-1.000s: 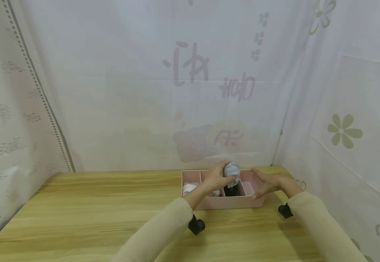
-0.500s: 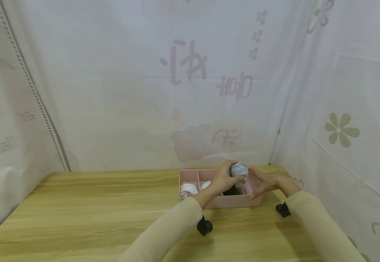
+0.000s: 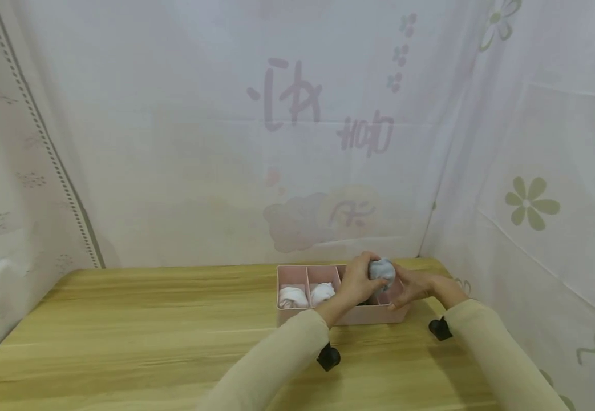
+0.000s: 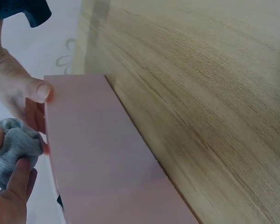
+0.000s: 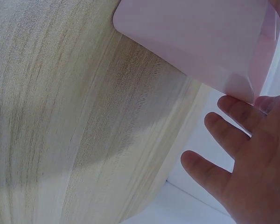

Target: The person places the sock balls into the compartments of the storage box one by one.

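Observation:
My left hand [image 3: 357, 281] grips a light grey-blue balled-up sock [image 3: 382, 272] over the right end of a pink divided box [image 3: 374, 315]. In the left wrist view, its thumb and fingers pinch the balled-up sock [image 4: 17, 148] beside the box's rim. My right hand [image 3: 414, 285] rests against the box's right end, thumb at the near rim and index finger by the far corner. In the right wrist view, that hand's fingers [image 5: 205, 172] are straight and spread. White cloth bundles [image 3: 293, 297] lie in the two left compartments; a black item, mostly hidden, is in the third.
The box stands near the back right of a wood-grain table [image 3: 148, 331]. A printed white curtain [image 3: 199, 188] hangs behind, and another [image 3: 559, 171] on the right. Black camera mounts [image 3: 329, 357] hang below both wrists.
My left hand has moved right and slightly lower with the grey-blue sock, from over the third compartment toward the rightmost one. My right hand stays at the box's end.

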Demonstrator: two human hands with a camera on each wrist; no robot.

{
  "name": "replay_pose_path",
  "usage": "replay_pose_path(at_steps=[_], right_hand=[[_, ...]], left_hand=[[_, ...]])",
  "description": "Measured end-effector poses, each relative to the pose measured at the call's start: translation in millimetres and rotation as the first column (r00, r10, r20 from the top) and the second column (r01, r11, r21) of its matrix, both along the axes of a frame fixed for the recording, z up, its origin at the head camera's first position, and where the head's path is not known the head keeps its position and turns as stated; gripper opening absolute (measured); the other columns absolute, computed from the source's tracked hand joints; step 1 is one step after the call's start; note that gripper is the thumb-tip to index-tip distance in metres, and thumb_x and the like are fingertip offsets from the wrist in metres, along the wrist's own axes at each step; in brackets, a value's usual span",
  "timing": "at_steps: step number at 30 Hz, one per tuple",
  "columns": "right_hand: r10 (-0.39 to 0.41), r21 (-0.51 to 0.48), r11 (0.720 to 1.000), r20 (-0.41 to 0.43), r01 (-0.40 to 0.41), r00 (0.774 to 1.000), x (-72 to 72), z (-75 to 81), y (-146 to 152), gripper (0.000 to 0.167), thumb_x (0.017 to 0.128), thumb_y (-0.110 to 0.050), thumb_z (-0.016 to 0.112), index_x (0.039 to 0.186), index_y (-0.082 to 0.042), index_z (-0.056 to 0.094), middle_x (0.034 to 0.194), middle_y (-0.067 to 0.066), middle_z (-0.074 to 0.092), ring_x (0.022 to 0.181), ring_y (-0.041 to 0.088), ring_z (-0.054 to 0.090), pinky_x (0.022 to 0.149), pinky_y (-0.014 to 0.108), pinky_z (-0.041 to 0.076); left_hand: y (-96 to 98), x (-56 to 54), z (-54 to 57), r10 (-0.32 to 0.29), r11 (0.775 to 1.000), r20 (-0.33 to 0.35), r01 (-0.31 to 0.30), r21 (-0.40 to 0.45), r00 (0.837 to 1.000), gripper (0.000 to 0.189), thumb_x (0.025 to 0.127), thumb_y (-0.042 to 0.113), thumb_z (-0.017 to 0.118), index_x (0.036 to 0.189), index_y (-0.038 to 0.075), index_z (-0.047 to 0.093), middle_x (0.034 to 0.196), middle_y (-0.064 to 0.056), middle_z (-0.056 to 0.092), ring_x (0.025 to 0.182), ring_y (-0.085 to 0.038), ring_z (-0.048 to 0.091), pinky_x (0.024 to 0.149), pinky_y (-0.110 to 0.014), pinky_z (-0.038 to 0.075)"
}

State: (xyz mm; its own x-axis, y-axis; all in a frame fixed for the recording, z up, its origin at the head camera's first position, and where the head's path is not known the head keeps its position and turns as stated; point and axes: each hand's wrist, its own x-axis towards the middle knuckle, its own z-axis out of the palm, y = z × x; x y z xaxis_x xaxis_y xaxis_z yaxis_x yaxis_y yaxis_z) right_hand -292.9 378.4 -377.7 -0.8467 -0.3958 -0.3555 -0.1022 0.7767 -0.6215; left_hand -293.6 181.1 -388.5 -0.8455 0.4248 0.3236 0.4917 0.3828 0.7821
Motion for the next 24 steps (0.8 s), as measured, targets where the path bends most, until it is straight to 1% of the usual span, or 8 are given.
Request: replay_pose_path(at_steps=[4,7,8,13,17,19,21,24], right_hand=[[0.034,-0.04,0.999,0.007,-0.034,0.999,0.8,0.1,-1.5,0.109,0.077,-0.026,0.078,0.147,0.0,-0.002,0.146,0.031,0.016,0.132,0.047,0.022,0.105,0.062,0.023],[0.028,-0.046,0.999,0.024,-0.027,0.999,1.5,1.0,-2.2,0.112,0.078,-0.024,0.078,0.147,0.002,-0.006,0.142,0.03,0.024,0.127,0.044,0.031,0.103,0.059,0.03],[0.023,-0.045,0.999,0.029,-0.022,0.999,1.5,1.2,-2.1,0.113,0.078,-0.023,0.078,0.147,0.003,-0.008,0.141,0.031,0.025,0.126,0.044,0.033,0.101,0.058,0.032],[-0.003,-0.063,0.998,0.071,0.007,0.997,1.1,1.9,-1.6,0.12,0.078,-0.02,0.078,0.143,0.006,-0.019,0.147,0.036,0.01,0.131,0.05,0.025,0.103,0.058,0.031],[-0.023,-0.047,0.999,0.09,0.027,0.996,0.3,1.0,-1.8,0.122,0.078,-0.023,0.078,0.143,0.005,-0.022,0.148,0.036,0.007,0.132,0.048,0.028,0.104,0.055,0.033],[-0.026,-0.022,0.999,0.081,0.028,0.996,0.0,0.9,-2.0,0.122,0.078,-0.026,0.078,0.143,0.006,-0.021,0.147,0.038,0.007,0.13,0.048,0.03,0.103,0.055,0.034],[-0.027,0.019,0.999,0.059,0.026,0.998,0.3,1.4,-2.1,0.123,0.077,-0.03,0.078,0.144,0.006,-0.019,0.148,0.038,0.003,0.132,0.049,0.027,0.104,0.056,0.033],[-0.033,0.023,0.999,0.051,0.032,0.998,0.6,2.4,-2.0,0.124,0.076,-0.03,0.079,0.144,0.005,-0.018,0.149,0.037,0.0,0.131,0.049,0.028,0.104,0.056,0.032]], left_hand=[[2.8,0.8,-4.8,-0.012,0.998,0.0,0.012,-0.059,1.0,0.042,0.081,0.018,0.075,0.119,0.012,0.058,0.114,-0.003,0.06,0.095,-0.014,0.056,0.075,-0.021,0.047],[3.4,2.1,-8.2,-0.026,0.995,-0.009,0.025,-0.094,1.0,0.042,0.082,0.017,0.074,0.121,0.012,0.058,0.12,-0.004,0.058,0.099,-0.015,0.056,0.077,-0.023,0.047],[3.7,2.1,-9.3,-0.03,0.994,-0.029,0.027,-0.108,0.999,0.042,0.082,0.017,0.074,0.121,0.011,0.059,0.121,-0.005,0.058,0.1,-0.016,0.056,0.078,-0.023,0.047],[5.2,2.8,-9.7,-0.067,0.98,-0.119,0.044,-0.193,0.991,0.043,0.084,0.017,0.072,0.124,0.009,0.059,0.125,-0.008,0.057,0.106,-0.019,0.057,0.082,-0.024,0.049],[6.8,3.2,-9.3,-0.099,0.956,-0.151,0.052,-0.288,0.984,0.045,0.084,0.019,0.071,0.126,0.011,0.06,0.13,-0.006,0.055,0.108,-0.018,0.059,0.081,-0.021,0.05],[8.2,3.2,-10.0,-0.104,0.939,-0.175,0.039,-0.342,0.979,0.045,0.084,0.02,0.072,0.127,0.013,0.06,0.133,-0.004,0.054,0.109,-0.017,0.059,0.081,-0.02,0.051],[10.2,3.2,-10.5,-0.108,0.92,-0.215,0.015,-0.392,0.971,0.045,0.083,0.021,0.072,0.126,0.014,0.061,0.135,-0.004,0.053,0.108,-0.018,0.061,0.08,-0.02,0.052],[13.5,3.2,-10.9,-0.105,0.896,-0.257,-0.021,-0.443,0.961,0.043,0.083,0.022,0.073,0.124,0.016,0.062,0.134,-0.003,0.054,0.105,-0.018,0.063,0.079,-0.021,0.052]])
